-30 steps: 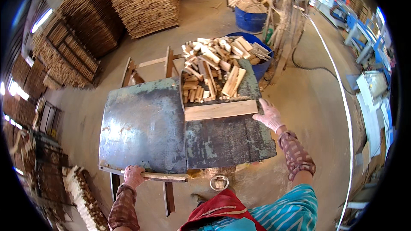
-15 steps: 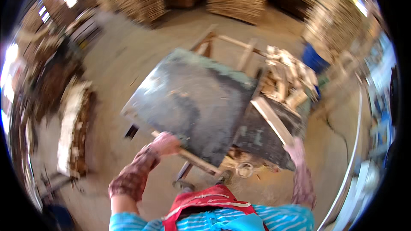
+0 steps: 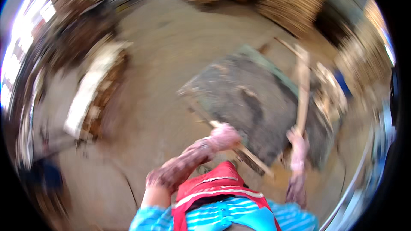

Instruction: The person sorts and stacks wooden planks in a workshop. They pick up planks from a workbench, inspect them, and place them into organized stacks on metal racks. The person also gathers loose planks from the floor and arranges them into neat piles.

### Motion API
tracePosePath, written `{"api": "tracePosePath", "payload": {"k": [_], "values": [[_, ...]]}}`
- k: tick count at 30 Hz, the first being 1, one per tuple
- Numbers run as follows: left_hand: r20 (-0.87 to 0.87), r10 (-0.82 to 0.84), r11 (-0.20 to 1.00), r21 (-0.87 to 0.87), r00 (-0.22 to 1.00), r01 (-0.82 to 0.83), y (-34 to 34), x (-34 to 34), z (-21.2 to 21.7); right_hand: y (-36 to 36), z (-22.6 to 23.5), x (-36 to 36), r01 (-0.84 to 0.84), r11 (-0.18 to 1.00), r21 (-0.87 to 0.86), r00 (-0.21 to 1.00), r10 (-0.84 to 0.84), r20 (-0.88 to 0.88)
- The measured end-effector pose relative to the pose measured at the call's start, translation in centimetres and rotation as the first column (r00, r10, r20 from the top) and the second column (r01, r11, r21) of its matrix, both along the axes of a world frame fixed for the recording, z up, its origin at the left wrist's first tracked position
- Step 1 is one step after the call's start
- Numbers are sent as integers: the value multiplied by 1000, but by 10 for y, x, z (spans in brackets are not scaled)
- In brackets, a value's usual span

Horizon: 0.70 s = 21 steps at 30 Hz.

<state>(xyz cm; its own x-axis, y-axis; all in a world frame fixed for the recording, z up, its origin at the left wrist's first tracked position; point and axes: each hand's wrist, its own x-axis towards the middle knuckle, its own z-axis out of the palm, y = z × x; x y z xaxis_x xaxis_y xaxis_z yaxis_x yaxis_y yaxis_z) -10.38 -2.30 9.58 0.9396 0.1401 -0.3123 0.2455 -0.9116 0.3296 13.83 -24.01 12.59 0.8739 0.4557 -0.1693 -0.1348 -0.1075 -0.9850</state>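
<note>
My left hand [image 3: 225,137], in a pinkish glove, is closed around a thin wooden strip [image 3: 258,162] along the near edge of a dark metal worktable [image 3: 227,81]. Farther right, my gloved right hand [image 3: 298,145] grips the near end of a long flat wooden board [image 3: 303,89]. That board points away from me over the table's right part, its far end beyond the table edge. Motion blur hides whether the board touches the tabletop.
A heap of short wood pieces [image 3: 326,87] lies at the table's far right, near a blue container [image 3: 342,83]. To the left stands a low stack of pale boards [image 3: 92,96]. Tall wood stacks [image 3: 295,2] rise at the back. A cable [image 3: 128,188] runs on the floor.
The view has swung left, so the scene sits farther right. The board in my right hand has turned from slanting left to pointing nearly straight away. My left hand still holds the strip.
</note>
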Motion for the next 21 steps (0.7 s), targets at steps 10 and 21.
{"api": "tracePosePath", "payload": {"k": [10,21], "values": [[10,927,336,-469,375,-817,29,-356,-59,136,15,-204,-748,644,162,661,745,87],[-194,896,-399,-747,-399,-532,-21,-617,-37,283,-53,-506,-982,-109,-156,-115,993,33]]}}
